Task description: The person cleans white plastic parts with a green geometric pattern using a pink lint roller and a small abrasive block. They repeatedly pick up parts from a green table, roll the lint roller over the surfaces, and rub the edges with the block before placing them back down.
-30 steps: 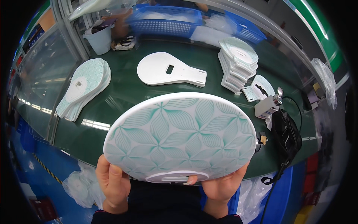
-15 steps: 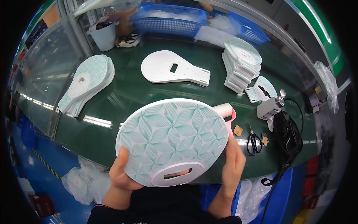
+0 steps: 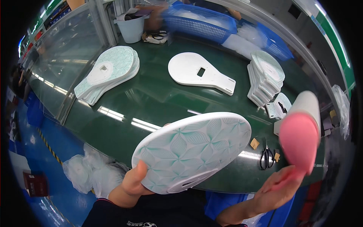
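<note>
My left hand [image 3: 133,181] grips the left edge of a white rounded panel [image 3: 196,151] with a green leaf pattern, thumb on the patterned face. The panel is tilted above the table, and a slotted oval area shows near its lower edge. Out to the right, my right hand [image 3: 278,189] is closed round the handle of a pink-and-white sticky lint roller [image 3: 300,138], held up apart from the panel. Motion smears the roller a little. Beyond the panel, a plain white paddle-shaped panel [image 3: 189,72] with a rectangular hole lies on the green table [image 3: 159,102].
Patterned panels lie stacked at the left [image 3: 115,66] and the right [image 3: 267,72]. Black scissors [image 3: 267,158] lie near small tan pieces [image 3: 254,143]. At the back stand a pale bucket [image 3: 131,30] and a blue basket [image 3: 200,24]. Clear bags [image 3: 87,170] sit below the table's left edge.
My right hand has moved right, away from the panel, carrying the lint roller up into plain view. The panel has tilted in my left hand. The whole view has shifted.
</note>
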Tool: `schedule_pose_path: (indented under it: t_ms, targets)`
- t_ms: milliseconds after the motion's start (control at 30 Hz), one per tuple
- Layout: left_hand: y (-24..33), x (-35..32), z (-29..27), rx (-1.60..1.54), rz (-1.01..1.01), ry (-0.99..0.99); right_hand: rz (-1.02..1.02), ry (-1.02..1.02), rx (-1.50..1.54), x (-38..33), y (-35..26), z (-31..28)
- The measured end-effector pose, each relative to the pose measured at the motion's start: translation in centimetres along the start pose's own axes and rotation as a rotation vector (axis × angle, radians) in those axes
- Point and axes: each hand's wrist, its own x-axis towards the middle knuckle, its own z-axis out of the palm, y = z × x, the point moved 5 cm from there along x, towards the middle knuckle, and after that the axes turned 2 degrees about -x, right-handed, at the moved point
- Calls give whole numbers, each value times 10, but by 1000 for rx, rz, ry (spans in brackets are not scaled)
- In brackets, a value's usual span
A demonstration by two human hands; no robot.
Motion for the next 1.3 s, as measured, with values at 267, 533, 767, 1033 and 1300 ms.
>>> schedule_pose_path:
  t_ms: [267, 533, 767, 1033, 1300]
  targets:
    - [20, 17, 6, 106, 219, -2, -116, -694, 86, 6, -36, 18]
    - [25, 5, -2, 8, 289, -142, 532, -507, 301, -5, 73, 26]
    - [26, -5, -1, 6, 330, -120, 269, -611, -11, -32, 95, 69]
    - [23, 2, -9, -7, 508, 230, 85, -465, -366, 17, 133, 43]
    - [16, 8, -7, -58, 459, 188, 62, -605, -488, 29, 168, 43]
